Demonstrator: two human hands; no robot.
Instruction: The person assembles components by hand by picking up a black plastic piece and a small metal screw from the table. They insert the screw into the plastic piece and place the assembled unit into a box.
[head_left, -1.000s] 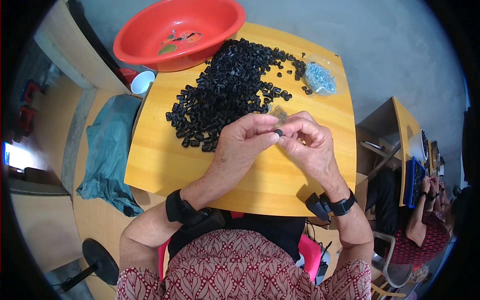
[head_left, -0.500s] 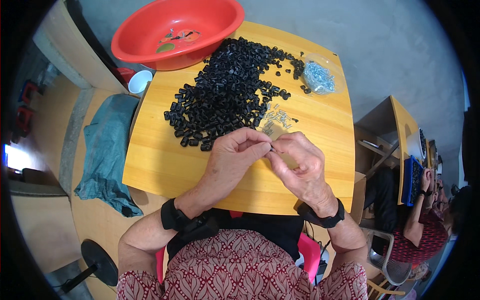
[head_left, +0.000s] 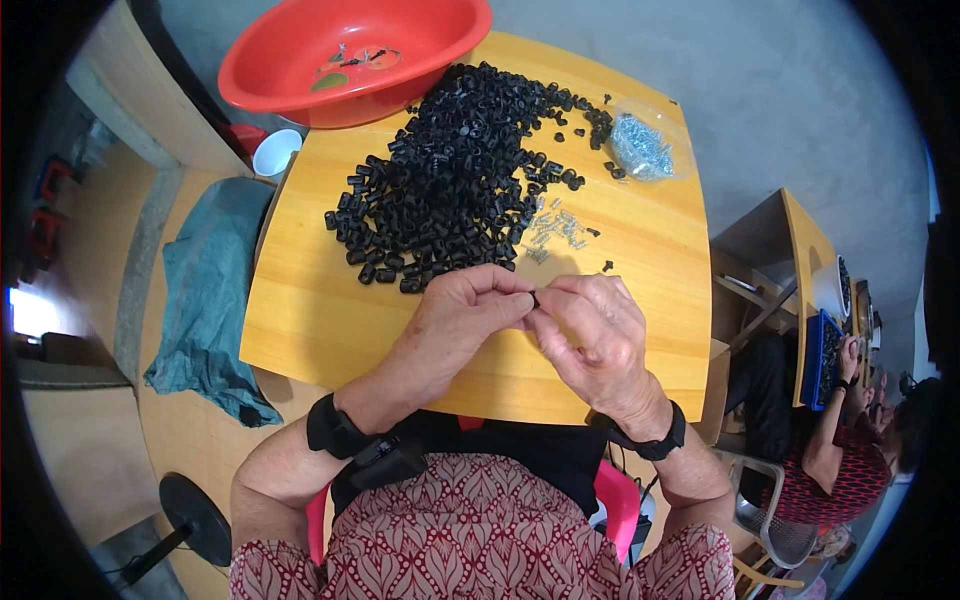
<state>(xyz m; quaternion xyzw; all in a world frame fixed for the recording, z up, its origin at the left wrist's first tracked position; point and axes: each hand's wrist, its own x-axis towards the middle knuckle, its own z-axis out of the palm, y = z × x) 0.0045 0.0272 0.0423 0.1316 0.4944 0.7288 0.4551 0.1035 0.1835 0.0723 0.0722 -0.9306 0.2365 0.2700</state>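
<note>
Over the near part of the yellow table, my left hand and my right hand meet fingertip to fingertip. Both are closed in a pinch around a small black plastic piece, mostly covered by the fingers. Just beyond them lies a scatter of small metal springs. A big heap of black plastic parts spreads to the left and far side. One little black piece rests on the table by my right hand.
A red basin with a few small bits inside stands at the far left. At the far right is a clear bag of metal springs. A white cup and a teal sack are left of the table. Another person works at the right.
A small black piece now lies on the table beyond my right hand, where none showed before. My hands stay pinched together, with the fingers slightly shifted. The view has tilted a little.
</note>
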